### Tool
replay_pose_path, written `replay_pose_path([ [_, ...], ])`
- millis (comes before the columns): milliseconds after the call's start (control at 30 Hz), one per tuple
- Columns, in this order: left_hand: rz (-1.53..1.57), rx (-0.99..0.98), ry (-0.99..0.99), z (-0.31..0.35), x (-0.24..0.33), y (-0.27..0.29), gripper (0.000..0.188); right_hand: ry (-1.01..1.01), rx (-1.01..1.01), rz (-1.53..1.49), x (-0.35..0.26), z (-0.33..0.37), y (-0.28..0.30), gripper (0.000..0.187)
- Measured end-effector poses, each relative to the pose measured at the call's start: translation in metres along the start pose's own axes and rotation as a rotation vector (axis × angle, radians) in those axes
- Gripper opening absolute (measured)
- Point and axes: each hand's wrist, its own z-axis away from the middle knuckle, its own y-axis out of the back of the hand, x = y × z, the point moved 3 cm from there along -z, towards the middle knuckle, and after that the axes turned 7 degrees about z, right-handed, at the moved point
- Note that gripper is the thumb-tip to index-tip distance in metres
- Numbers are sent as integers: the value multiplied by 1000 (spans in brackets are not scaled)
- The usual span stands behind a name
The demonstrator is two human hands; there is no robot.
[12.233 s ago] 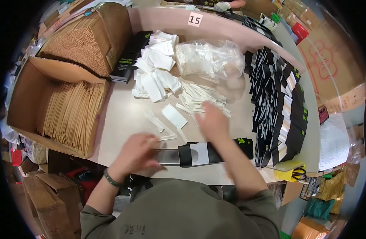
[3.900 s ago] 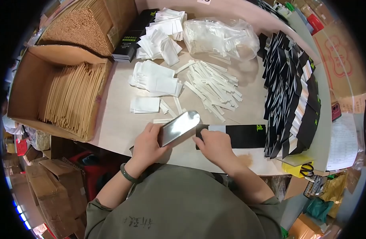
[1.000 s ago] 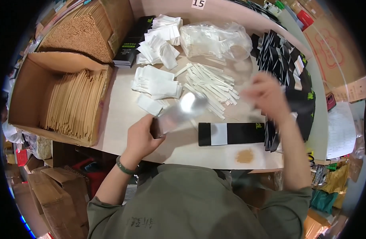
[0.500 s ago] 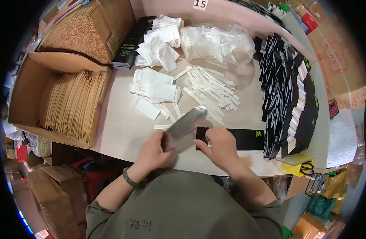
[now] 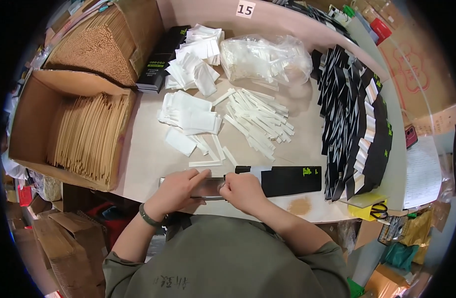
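Note:
A shiny metal trough-shaped scoop (image 5: 207, 188) lies level near the table's front edge, gripped by my left hand (image 5: 177, 192) around its left part. My right hand (image 5: 244, 190) is closed at the scoop's right end, by the left end of a flat black paper sleeve (image 5: 292, 181). Its fingers hide how scoop and sleeve meet and exactly what they pinch. Something white (image 5: 261, 170) shows along the sleeve's upper edge. Just beyond my hands lie loose white paper strips (image 5: 260, 119) and white folded napkins (image 5: 188, 111).
At the left stand cardboard boxes of thin wooden sticks (image 5: 86, 136). Stacked black sleeves (image 5: 161, 62) and a clear plastic bag (image 5: 267, 57) sit at the back. Filled black sleeves (image 5: 344, 119) line the right side. Black-handled scissors (image 5: 379, 211) are at the right front corner.
The scoop has come down from a tilted, raised position to lie level on the table. My right hand has moved left and closed at the scoop's end. The sleeve has shifted slightly left.

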Motion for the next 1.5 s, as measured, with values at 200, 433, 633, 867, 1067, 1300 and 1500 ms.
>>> replay_pose_path([
  [200, -103, 550, -58, 27, -57, 47, 62, -54, 470, 223, 67, -62, 81, 19],
  [433, -279, 788, 731, 137, -186, 114, 31, -26, 471, 339, 71, -66, 85, 16],
  [633, -290, 709, 653, 134, -174, 98, 17, 423, 443, 304, -16, -123, 39, 13],
  [867, -180, 627, 722, 132, -187, 99, 15, 354, 380, 247, -21, -132, 35, 13],
  [1067, 143, 1081, 631, 119, -127, 92, 12, 303, -36, 225, -32, -49, 19, 12],
  [1300, 887, 1149, 352, 77, -86, -39, 14, 471, 384, 343, -27, -136, 36, 12],
  [1500, 690, 1163, 475, 90, -90, -32, 17, 419, 266, 204, -17, -142, 41, 16],
])
